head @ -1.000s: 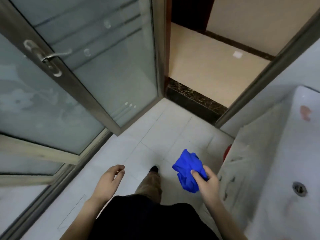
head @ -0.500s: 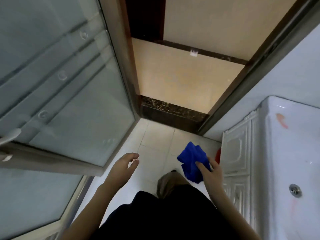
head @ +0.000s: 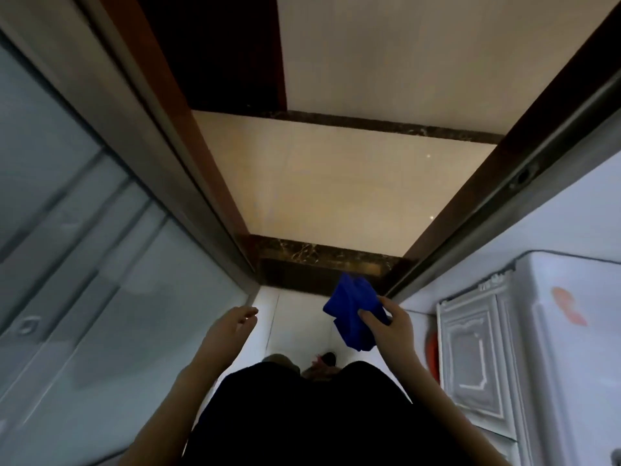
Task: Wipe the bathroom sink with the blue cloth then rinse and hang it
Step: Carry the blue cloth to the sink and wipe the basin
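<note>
I see my right hand [head: 391, 331] pinching the bunched blue cloth [head: 351, 311] in midair over the floor [head: 295, 317], near the sink's [head: 571, 358] edge, likely carrying it there to wipe. My left hand [head: 228, 331] hangs empty, fingers loosely curled.

There is a single view, from a wide-angle camera worn on the person's head. It looks steeply down and forward along the body. The dark torso [head: 319, 415] fills the bottom middle, nearest the lens, and both forearms rise from the lower edge. The left hand [head: 232, 326] and the right hand [head: 389, 327], which grips the cloth [head: 351, 307], sit just below centre, close to the camera. The view faces a doorway, with the threshold [head: 322, 260] at mid-frame and the hall floor [head: 336, 190] beyond it. The glass door [head: 84, 264] runs down the left side. The sink [head: 571, 331] and cabinet [head: 470, 358] are cut off by the right edge. The door frames splay outward toward the top corners.
</note>
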The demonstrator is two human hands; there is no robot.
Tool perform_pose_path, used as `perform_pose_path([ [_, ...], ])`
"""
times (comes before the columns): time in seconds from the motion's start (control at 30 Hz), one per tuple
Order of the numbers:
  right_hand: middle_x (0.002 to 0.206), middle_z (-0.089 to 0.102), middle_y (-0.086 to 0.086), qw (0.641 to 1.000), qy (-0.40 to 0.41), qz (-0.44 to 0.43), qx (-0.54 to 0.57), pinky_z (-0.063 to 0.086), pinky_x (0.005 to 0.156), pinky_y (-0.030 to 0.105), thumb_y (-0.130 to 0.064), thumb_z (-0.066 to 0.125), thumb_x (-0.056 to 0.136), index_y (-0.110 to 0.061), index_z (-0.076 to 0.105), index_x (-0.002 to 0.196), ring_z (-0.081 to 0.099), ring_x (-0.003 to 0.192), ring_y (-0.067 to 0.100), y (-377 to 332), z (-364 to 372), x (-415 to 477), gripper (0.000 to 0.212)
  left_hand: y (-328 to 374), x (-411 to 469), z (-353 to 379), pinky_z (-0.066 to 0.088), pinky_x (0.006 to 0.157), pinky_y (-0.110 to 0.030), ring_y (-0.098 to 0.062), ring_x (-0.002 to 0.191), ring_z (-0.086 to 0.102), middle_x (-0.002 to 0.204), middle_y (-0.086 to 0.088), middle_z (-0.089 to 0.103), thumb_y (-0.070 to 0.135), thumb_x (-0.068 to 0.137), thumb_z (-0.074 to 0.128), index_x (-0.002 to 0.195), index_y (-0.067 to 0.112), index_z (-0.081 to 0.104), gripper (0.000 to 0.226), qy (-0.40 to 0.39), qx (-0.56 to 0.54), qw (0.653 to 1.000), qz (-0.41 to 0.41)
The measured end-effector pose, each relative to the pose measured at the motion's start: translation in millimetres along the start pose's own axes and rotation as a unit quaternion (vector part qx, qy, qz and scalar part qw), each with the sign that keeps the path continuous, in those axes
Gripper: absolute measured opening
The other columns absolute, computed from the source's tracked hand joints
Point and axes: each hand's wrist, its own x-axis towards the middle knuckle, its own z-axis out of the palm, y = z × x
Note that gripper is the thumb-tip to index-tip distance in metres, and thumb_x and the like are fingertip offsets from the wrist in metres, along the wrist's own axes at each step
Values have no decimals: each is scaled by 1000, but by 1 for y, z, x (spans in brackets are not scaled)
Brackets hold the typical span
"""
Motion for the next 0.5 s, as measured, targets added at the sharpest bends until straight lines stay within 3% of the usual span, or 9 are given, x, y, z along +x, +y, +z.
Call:
perform_pose_path([
  [0.17,109,68,-1,996,61,-9,69,58,82,34,-15,70,89,-29,62,110,68,98,16,-26,-15,37,26,62,93,-19,41,82,-26,-10,100,56,112,9,58,27,101,49,120,25,63,24,-51,32,996,66],
  [0.27,106,71,4,988,133,5,78,58,86,44,-12,70,88,-21,65,113,69,96,22,-24,-26,53,26,94,147,-12,42,79,-24,-6,99,56,114,5,60,25,102,49,121,23,62,24,-135,56,984,104],
  [0.4,98,72,8,959,260,45,100,57,83,48,-6,71,86,-19,68,104,69,90,27,-15,-33,63,23,136,214,7,45,81,-24,-7,103,58,114,7,60,29,103,48,120,28,61,21,-251,113,949,156],
  [0.5,91,72,14,920,358,74,141,55,76,50,0,69,84,-16,71,97,69,84,33,-14,-31,58,21,176,259,23,44,79,-22,-8,103,57,113,8,61,31,102,48,120,25,62,24,-314,188,901,233],
])
